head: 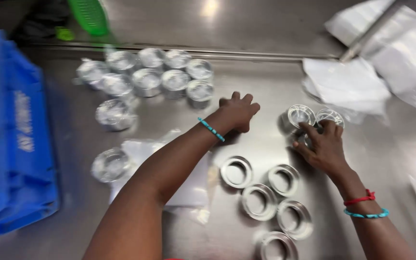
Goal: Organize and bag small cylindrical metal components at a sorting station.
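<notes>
blue plastic crate (22, 144) at left edge, green mesh object (90, 15) at top, blurred, white plastic bags (347, 82) top right, crinkled clear bag (405, 53) beside them, flat white sheet (188, 185) on steel table (266, 29), dark shape top left

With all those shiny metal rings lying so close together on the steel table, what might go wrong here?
The right hand rests on a tight cluster of wrapped rings; one may slip or roll off. The left forearm reaches over the bare rings and a plastic sheet, so a sweep back might knock them. The table is smooth, so nudged parts could slide.
</notes>
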